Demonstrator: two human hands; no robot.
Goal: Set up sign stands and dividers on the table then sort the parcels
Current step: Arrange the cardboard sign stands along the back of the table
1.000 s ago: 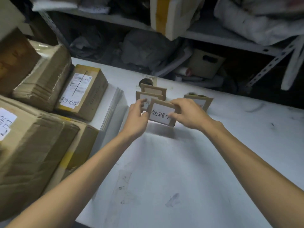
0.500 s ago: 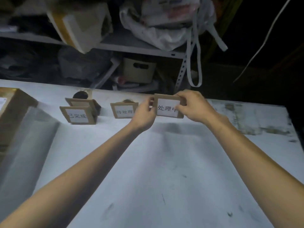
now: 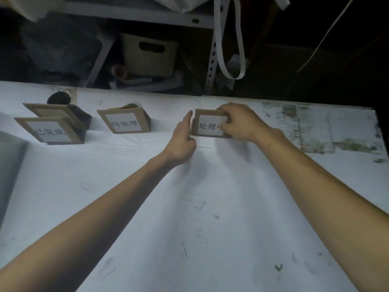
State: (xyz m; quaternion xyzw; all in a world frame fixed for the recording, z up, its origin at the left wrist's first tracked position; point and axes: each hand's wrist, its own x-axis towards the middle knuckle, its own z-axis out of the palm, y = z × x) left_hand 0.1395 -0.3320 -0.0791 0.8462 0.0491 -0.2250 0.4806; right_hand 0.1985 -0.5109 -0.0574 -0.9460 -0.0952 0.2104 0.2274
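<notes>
A small cardboard sign stand with a white label (image 3: 207, 124) stands on the white table (image 3: 189, 207) near its far edge. My right hand (image 3: 240, 122) grips its right side, fingers curled over the top and front. My left hand (image 3: 182, 138) is beside its left edge, index finger straight up along the cardboard, other fingers curled. Two more labelled stands sit to the left: one in the middle (image 3: 125, 122) and one at the far left (image 3: 51, 130), with a third cardboard stand (image 3: 53, 110) just behind that one.
A dark round object (image 3: 59, 98) sits behind the left stands. Beyond the table's far edge are a metal shelf (image 3: 134, 15), a cardboard box with a handle slot (image 3: 149, 53) and hanging white straps (image 3: 229, 39). A grey sheet (image 3: 8, 157) lies at the left edge.
The stand has moved right, away from the other stands, and now rests on the table. My left hand has loosened from holding it to touching its left edge. The view swung right; the parcels left view.
</notes>
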